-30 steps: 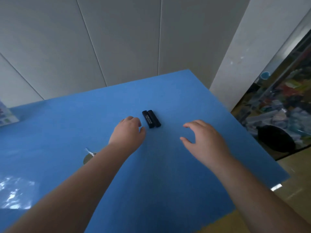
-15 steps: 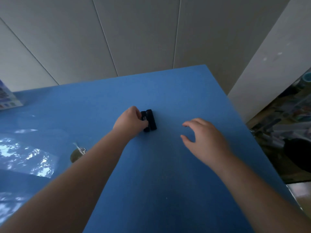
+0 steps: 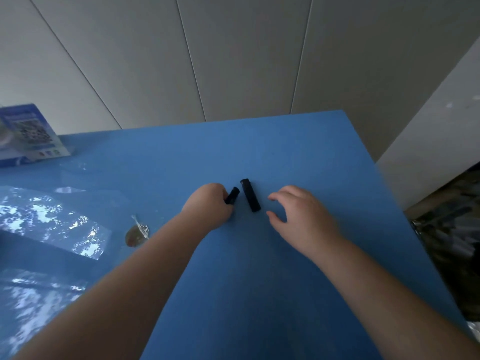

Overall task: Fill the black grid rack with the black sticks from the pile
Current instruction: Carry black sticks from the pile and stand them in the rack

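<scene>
Two short black sticks are on the blue table (image 3: 259, 281). My left hand (image 3: 207, 205) is closed around one black stick (image 3: 232, 195), whose far end pokes out tilted above the fingers. The other black stick (image 3: 250, 194) lies flat on the table just right of it. My right hand (image 3: 298, 216) hovers to the right of that lying stick, fingers spread and curled, holding nothing. No black grid rack is in view.
A blue and white box (image 3: 28, 133) stands at the far left edge. Clear plastic sheets (image 3: 52, 224) lie on the left of the table, with a small round object (image 3: 136, 235) beside my left forearm. The table's right edge drops to a cluttered floor (image 3: 454, 229).
My left hand reached the pair of sticks, closed on the left one and lifted its end away from the other. My right hand moved closer to the remaining stick.
</scene>
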`<state>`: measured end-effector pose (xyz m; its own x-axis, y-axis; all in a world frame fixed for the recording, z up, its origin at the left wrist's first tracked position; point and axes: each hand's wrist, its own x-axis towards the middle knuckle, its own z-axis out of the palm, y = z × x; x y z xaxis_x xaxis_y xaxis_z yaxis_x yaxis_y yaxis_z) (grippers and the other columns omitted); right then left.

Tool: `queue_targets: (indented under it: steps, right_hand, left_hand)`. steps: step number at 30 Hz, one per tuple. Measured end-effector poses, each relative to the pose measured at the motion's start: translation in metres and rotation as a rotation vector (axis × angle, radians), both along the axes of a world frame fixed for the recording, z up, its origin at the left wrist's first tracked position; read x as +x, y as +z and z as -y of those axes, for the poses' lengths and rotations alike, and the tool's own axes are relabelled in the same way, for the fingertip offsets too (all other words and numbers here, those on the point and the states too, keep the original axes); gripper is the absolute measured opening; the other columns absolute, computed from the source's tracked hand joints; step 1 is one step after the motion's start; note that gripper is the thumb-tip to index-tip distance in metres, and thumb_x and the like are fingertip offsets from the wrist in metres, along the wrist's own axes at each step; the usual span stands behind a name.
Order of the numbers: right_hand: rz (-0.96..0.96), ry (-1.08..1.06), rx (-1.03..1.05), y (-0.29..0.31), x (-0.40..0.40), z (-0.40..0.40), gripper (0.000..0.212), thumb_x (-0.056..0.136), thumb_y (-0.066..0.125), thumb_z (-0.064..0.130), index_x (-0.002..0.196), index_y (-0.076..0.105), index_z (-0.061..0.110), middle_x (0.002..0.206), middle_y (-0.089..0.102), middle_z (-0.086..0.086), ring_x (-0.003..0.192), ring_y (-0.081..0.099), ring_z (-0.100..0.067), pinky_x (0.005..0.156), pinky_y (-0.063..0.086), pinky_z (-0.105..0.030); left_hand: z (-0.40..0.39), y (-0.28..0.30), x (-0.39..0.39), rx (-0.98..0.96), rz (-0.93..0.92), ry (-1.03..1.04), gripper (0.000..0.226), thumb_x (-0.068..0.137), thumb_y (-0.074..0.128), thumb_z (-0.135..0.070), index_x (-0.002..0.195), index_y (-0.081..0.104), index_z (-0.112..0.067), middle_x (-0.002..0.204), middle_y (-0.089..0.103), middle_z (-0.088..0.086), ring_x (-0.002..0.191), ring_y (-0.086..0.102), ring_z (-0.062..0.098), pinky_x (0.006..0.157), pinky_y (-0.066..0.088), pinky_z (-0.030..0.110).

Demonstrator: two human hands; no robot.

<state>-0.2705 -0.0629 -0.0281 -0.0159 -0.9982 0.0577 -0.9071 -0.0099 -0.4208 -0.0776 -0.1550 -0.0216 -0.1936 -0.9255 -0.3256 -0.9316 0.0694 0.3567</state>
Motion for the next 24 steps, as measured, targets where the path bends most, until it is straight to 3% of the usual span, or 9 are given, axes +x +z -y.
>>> queue_targets:
  steps: [4, 8, 12, 17, 20, 24]
  right_hand:
    - [0.015, -0.002, 0.032, 0.001, 0.018, 0.023, 0.038, 0.092, 0.064, 0.045, 0.119, 0.063, 0.019, 0.111, 0.058, 0.004, 0.108, 0.055, -0.02, 0.083, 0.05, -0.035]
    - [0.005, -0.011, 0.035, 0.0, 0.037, 0.042, 0.031, 0.09, 0.067, 0.043, 0.104, 0.061, 0.017, 0.098, 0.051, 0.002, 0.093, 0.05, -0.02, 0.07, 0.042, -0.033]
    - [-0.025, -0.031, 0.056, -0.005, 0.039, 0.045, 0.015, 0.094, 0.059, 0.025, 0.085, 0.057, 0.012, 0.085, 0.046, 0.001, 0.082, 0.05, -0.023, 0.062, 0.034, -0.032]
    - [-0.073, -0.052, 0.099, -0.002, 0.027, 0.035, 0.012, 0.089, 0.053, 0.014, 0.078, 0.057, 0.012, 0.079, 0.052, -0.001, 0.071, 0.051, -0.025, 0.056, 0.035, -0.033]
    - [0.346, -0.181, 0.152, 0.004, 0.02, 0.02, 0.01, 0.086, 0.061, 0.018, 0.077, 0.065, 0.02, 0.066, 0.063, 0.002, 0.062, 0.058, -0.024, 0.053, 0.041, -0.028]
    - [1.119, -0.337, 0.279, 0.016, 0.028, 0.0, 0.007, 0.092, 0.062, 0.009, 0.094, 0.069, 0.011, 0.084, 0.076, -0.007, 0.08, 0.075, -0.021, 0.088, 0.059, -0.037]
  left_hand:
    - [-0.004, -0.003, 0.015, 0.065, -0.355, 0.203, 0.006, 0.085, 0.07, -0.023, 0.088, 0.066, -0.018, 0.085, 0.07, 0.004, 0.08, 0.068, 0.022, 0.075, 0.058, 0.038]
    - [-0.017, 0.009, 0.022, 0.183, -0.787, 0.389, 0.008, 0.088, 0.071, -0.012, 0.095, 0.068, -0.012, 0.085, 0.069, 0.005, 0.077, 0.07, 0.018, 0.077, 0.061, 0.035]
    - [-0.026, 0.02, 0.032, 0.168, -0.864, 0.403, 0.008, 0.089, 0.071, -0.009, 0.096, 0.068, -0.011, 0.085, 0.067, 0.004, 0.077, 0.069, 0.017, 0.08, 0.061, 0.037]
    - [-0.04, 0.034, 0.038, 0.139, -0.891, 0.419, 0.006, 0.089, 0.069, -0.009, 0.095, 0.069, -0.012, 0.084, 0.068, 0.003, 0.077, 0.071, 0.019, 0.082, 0.06, 0.037]
    - [-0.051, 0.043, 0.041, 0.131, -0.926, 0.432, 0.007, 0.09, 0.069, -0.008, 0.095, 0.07, -0.011, 0.081, 0.069, 0.003, 0.079, 0.073, 0.021, 0.085, 0.06, 0.038]
    - [-0.065, 0.048, 0.048, 0.106, -0.948, 0.443, 0.007, 0.09, 0.067, -0.006, 0.095, 0.069, -0.011, 0.075, 0.069, -0.002, 0.079, 0.072, 0.02, 0.088, 0.058, 0.039]
